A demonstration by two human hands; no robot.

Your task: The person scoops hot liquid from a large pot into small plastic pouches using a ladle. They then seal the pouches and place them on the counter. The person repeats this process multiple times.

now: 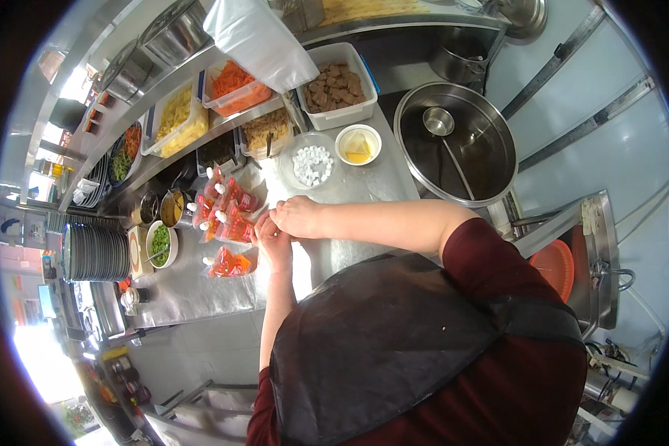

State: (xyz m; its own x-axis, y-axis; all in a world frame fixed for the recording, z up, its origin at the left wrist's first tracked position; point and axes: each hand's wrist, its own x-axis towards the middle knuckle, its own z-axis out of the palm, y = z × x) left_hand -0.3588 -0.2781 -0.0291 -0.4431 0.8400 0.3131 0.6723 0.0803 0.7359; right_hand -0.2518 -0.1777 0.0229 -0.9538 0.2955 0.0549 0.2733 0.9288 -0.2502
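Observation:
My left hand [274, 244] and my right hand [297, 216] meet over the steel counter [340, 245], fingers bent close together. Whatever lies between the fingertips is too small and covered to make out. Just left of them stands a cluster of clear spouted pouches [237, 226] with red-orange contents and white caps. One similar pouch [229, 263] lies apart, nearer the counter's front edge. Beyond my hands, a clear round bowl [284, 177] holds many small white caps [313, 166]. Beside that bowl is a white tub [358, 129] with some yellow liquid in it.
A large steel pot [510, 156] with dark liquid and a ladle [439, 121] stands at right. Sliced meat fills a plastic box [343, 118] at the back. Shelves hold shredded carrot [231, 83]. Stacked plates [96, 253] and a bowl of chopped greens [160, 245] stand at left.

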